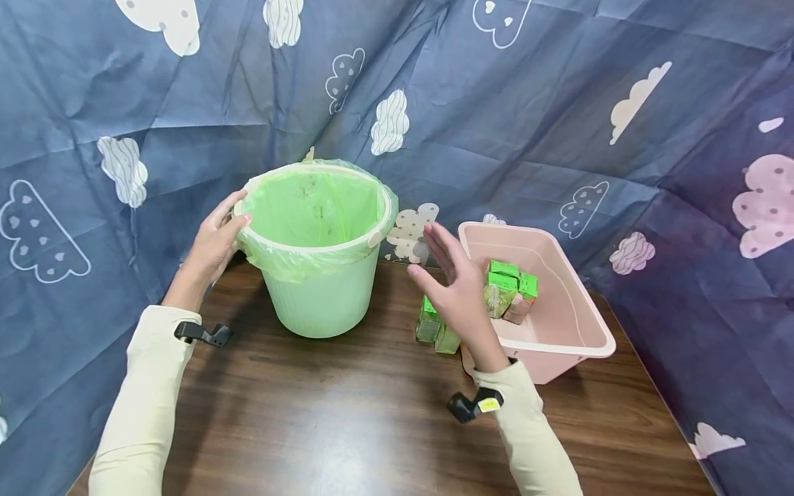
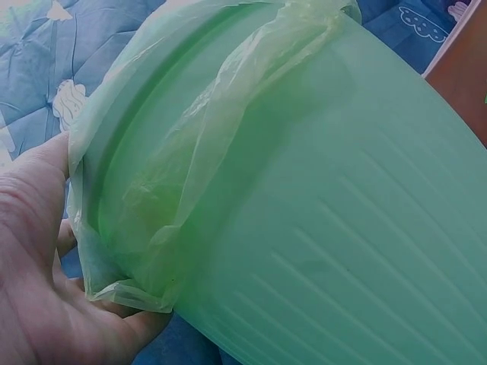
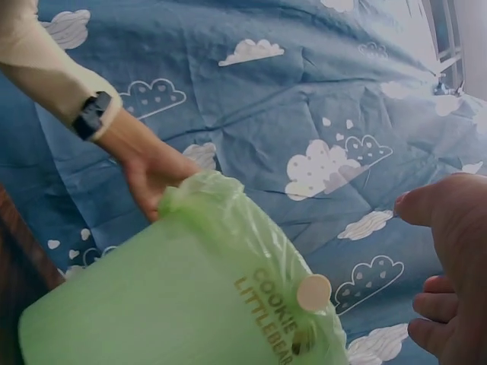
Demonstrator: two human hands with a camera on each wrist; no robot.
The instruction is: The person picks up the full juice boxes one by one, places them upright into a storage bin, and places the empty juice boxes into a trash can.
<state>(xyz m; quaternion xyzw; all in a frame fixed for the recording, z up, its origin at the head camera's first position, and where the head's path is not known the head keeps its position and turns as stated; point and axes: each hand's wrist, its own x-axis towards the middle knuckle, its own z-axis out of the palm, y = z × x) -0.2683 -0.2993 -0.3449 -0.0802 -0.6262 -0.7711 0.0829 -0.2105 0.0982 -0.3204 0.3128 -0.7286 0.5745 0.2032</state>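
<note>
A light green bucket (image 1: 319, 303) stands on the table, lined with a thin green plastic bag (image 1: 279, 258) folded over its white rim. My left hand (image 1: 214, 244) grips the rim at the bucket's left side, thumb and fingers on either side of the bag-covered edge. In the left wrist view the bag (image 2: 160, 220) hangs loosely wrinkled below the rim. My right hand (image 1: 459, 289) is raised between the bucket and the pink basin, fingers extended and holding nothing. Lettering and a round pale button (image 3: 313, 293) show on the bucket in the right wrist view.
To the right, a pink basin (image 1: 558, 351) holds several small green-topped drink cartons (image 1: 501, 289). More green cartons (image 1: 428, 324) stand on the wooden table (image 1: 298, 413) left of the basin, partly hidden by my right hand. Blue cloud-patterned cloth (image 1: 496, 117) hangs behind.
</note>
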